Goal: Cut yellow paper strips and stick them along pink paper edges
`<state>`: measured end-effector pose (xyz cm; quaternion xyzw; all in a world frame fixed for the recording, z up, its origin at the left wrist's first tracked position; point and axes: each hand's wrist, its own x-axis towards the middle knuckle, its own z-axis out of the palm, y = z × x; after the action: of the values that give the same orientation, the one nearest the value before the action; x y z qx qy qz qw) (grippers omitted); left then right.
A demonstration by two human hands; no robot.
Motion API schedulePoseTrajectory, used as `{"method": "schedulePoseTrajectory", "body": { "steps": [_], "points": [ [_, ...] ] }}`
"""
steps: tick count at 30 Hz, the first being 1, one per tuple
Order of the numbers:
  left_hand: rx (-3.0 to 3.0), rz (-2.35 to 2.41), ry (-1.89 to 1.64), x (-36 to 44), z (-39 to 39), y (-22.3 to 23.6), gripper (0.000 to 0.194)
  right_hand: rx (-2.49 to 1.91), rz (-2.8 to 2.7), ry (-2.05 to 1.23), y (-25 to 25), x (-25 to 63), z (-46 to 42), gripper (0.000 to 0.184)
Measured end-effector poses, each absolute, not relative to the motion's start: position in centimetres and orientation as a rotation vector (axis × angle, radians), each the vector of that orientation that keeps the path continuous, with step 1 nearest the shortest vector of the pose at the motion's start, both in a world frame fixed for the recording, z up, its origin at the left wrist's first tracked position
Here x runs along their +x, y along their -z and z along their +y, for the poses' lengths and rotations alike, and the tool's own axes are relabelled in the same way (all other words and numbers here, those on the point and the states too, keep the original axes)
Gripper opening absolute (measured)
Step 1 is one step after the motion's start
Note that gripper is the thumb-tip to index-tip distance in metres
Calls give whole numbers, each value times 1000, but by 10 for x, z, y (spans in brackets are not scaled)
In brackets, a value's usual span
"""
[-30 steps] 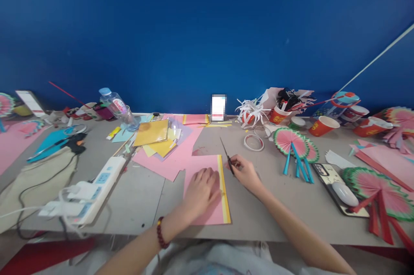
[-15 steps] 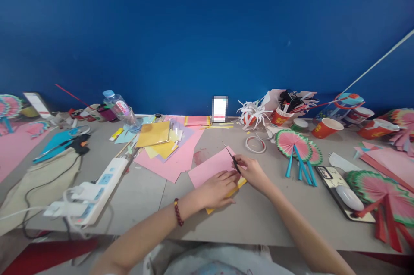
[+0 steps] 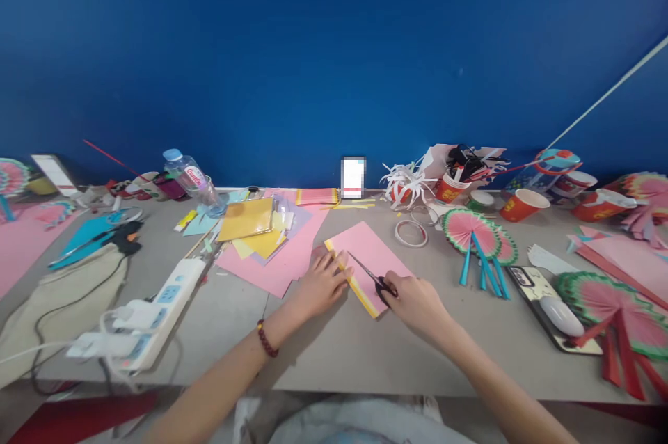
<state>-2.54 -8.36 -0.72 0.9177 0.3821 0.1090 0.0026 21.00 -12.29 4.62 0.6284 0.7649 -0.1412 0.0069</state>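
Observation:
A pink sheet of paper [image 3: 376, 249] with a yellow strip [image 3: 365, 296] along its near left edge lies slanted on the table in front of me. My left hand [image 3: 324, 282] rests with fingers spread on that yellow edge. Scissors [image 3: 368, 271] with dark handles are in my right hand [image 3: 412, 296], fingers closed round the handles. Their blades lie over the pink sheet and point up and to the left, towards my left fingertips. Part of the sheet is hidden under my right hand.
Tape rolls [image 3: 411, 234] and pink-green paper fans [image 3: 472, 234] lie to the right, with a phone and a white mouse [image 3: 561, 315]. Left are stacked papers [image 3: 249, 218], a power strip [image 3: 165, 305] and a tilted bottle [image 3: 193, 179]. A blurred phone [image 3: 353, 178] stands by the wall.
The pink sheet has turned, so its yellow edge now faces left. My left hand has moved left onto that edge. My right hand with the scissors has come slightly lower.

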Motion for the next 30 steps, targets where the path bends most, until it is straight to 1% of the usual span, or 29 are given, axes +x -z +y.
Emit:
{"method": "schedulePoseTrajectory", "body": {
  "steps": [3,5,7,11,14,20,23,24,26,30],
  "points": [
    [2816,1290,-365,-23,-80,13,35,2040,2401,527,-45,200,-128,13],
    [2790,1307,-413,-22,-79,15,32,2087,2405,526,-41,197,-125,16],
    [2767,1300,-466,-22,-80,14,33,2125,2414,444,-36,195,-117,19],
    [2695,1272,-488,-23,-83,10,43,2122,2485,227,-30,187,-98,25],
    [2626,1258,-473,-24,-85,9,45,2090,2484,176,-30,175,-86,29],
    [2540,1218,-551,-27,-82,7,73,2015,2471,295,-30,155,-78,24],
    [2555,1234,-531,-28,-82,8,84,2010,2479,463,-25,151,-78,17],
    [2567,1235,-513,-29,-82,9,86,2016,2491,529,-23,151,-78,15],
    [2598,1221,-476,-29,-83,12,83,2041,2532,643,-19,152,-77,13],
    [2634,1204,-418,-31,-83,14,76,2002,2633,899,-17,161,-76,16]
  ]
}}
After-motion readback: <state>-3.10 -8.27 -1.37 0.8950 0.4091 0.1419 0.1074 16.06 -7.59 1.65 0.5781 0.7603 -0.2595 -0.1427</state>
